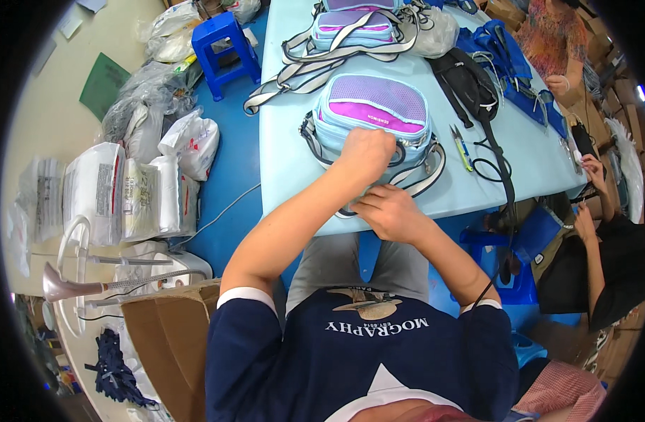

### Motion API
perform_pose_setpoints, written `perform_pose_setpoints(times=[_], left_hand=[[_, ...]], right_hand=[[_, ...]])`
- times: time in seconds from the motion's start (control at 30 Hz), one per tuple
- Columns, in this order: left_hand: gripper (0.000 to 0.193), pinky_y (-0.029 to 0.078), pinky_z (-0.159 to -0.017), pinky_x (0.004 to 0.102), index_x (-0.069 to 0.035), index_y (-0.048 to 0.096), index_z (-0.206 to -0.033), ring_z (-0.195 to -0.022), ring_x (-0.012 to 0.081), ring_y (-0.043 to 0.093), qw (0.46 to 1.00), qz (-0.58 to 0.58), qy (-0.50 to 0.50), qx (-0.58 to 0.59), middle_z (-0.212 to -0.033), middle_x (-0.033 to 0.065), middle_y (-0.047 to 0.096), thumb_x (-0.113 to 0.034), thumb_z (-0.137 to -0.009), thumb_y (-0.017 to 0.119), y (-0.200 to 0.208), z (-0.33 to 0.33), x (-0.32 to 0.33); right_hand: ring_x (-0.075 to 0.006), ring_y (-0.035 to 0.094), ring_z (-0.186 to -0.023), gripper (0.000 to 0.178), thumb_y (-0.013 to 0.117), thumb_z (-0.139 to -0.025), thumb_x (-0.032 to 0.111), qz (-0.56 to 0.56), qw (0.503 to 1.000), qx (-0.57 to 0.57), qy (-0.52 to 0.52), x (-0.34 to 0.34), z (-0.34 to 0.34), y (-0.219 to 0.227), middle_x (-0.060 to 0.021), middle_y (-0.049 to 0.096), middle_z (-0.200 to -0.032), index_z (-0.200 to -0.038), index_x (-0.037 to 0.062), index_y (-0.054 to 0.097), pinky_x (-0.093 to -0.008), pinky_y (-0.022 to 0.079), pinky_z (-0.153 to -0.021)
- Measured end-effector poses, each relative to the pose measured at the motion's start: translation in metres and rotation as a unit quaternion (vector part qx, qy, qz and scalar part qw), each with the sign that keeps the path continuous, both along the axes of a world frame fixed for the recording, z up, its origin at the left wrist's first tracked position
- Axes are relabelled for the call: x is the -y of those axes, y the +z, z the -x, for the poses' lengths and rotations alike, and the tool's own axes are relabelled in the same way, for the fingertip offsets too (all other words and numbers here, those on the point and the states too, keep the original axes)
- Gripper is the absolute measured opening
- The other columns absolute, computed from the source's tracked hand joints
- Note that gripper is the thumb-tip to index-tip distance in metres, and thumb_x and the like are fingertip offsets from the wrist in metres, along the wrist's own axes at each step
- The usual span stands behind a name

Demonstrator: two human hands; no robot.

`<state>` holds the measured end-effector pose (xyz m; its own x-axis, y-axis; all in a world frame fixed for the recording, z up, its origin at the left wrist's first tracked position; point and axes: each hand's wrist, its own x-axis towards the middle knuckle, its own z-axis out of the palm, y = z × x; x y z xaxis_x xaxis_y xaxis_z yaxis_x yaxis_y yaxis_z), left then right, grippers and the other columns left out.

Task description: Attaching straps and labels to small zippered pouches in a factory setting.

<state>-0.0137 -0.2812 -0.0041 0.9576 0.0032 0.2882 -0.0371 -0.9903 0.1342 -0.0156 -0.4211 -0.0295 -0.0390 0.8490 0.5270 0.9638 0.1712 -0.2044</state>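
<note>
While left hand (369, 153) and right hand (391, 211) curl at bag (379, 98), grips unclear, pale-blue table (287, 158) adjoins blue floor (234, 137).

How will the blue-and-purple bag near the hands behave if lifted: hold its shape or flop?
The bag will probably keep its boxy shape, since its body looks full and rounded. Its striped strap seems floppy, curving loosely beside it, so it may trail. The mesh panel looks textured, so likely not very slippery.

Left grip (368, 155): touching blue-purple bag (379, 98)
Right grip (391, 212): resting near striped strap (431, 178)
Snips (462, 149): lying on pale-blue counter (294, 169)
</note>
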Motion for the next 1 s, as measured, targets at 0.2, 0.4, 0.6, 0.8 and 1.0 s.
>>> perform_pose_setpoints(times=[0.2, 0.4, 0.6, 0.8, 1.0], left_hand=[[0.013, 0.049, -0.067, 0.0371, -0.007, 0.064, -0.075, -0.073, 0.0281, 0.064, 0.998, 0.034, -0.036, -0.038, -0.074, 0.0119, 0.064, -0.019, -0.072, 0.064, -0.003, 0.012, 0.017], [0.021, 0.040, -0.083, 0.0394, -0.004, 0.059, -0.085, -0.097, 0.0280, 0.052, 0.962, 0.130, -0.117, 0.211, -0.099, 0.0097, 0.057, -0.016, -0.071, 0.069, 0.005, 0.064, 0.009], [0.024, 0.036, -0.093, 0.0458, -0.006, 0.061, -0.088, -0.099, 0.0287, 0.052, 0.988, 0.042, -0.055, 0.134, -0.095, 0.0075, 0.058, -0.018, -0.070, 0.071, -0.017, 0.145, -0.003], [0.022, 0.036, -0.096, 0.0454, -0.005, 0.061, -0.084, -0.097, 0.0283, 0.053, 0.978, 0.128, -0.109, 0.119, -0.084, 0.0078, 0.058, -0.017, -0.068, 0.071, -0.011, 0.155, -0.039], [0.021, 0.045, -0.081, 0.0393, -0.005, 0.062, -0.087, -0.089, 0.0272, 0.056, 0.980, 0.064, -0.101, 0.161, -0.085, 0.0090, 0.060, -0.004, -0.067, 0.070, 0.001, 0.119, -0.075]], right_hand=[[-0.0228, 0.060, -0.079, 0.021, 0.065, -0.071, 0.007, -0.073, 0.996, -0.047, 0.021, 0.009, -0.001, 0.003, -0.0067, 0.063, -0.083, -0.092, 0.0042, 0.064, -0.0340, 0.049, -0.069], [-0.0259, 0.060, -0.077, 0.017, 0.066, -0.073, 0.006, -0.138, 0.966, -0.062, -0.210, 0.026, -0.038, 0.030, -0.0068, 0.063, -0.082, -0.090, 0.0046, 0.063, -0.0341, 0.048, -0.065], [-0.0232, 0.057, -0.076, 0.018, 0.069, -0.069, 0.015, 0.036, 0.980, 0.054, -0.189, -0.004, -0.048, 0.028, -0.0050, 0.060, -0.079, -0.085, 0.0075, 0.065, -0.0344, 0.047, -0.064], [-0.0231, 0.058, -0.078, 0.012, 0.068, -0.069, 0.013, 0.158, 0.950, 0.131, -0.235, 0.013, -0.079, 0.020, -0.0049, 0.059, -0.076, -0.078, 0.0080, 0.064, -0.0358, 0.048, -0.065], [-0.0255, 0.057, -0.082, 0.011, 0.065, -0.074, 0.011, 0.196, 0.950, 0.083, -0.230, 0.014, -0.076, 0.036, -0.0065, 0.059, -0.080, -0.085, 0.0068, 0.064, -0.0361, 0.048, -0.070]])
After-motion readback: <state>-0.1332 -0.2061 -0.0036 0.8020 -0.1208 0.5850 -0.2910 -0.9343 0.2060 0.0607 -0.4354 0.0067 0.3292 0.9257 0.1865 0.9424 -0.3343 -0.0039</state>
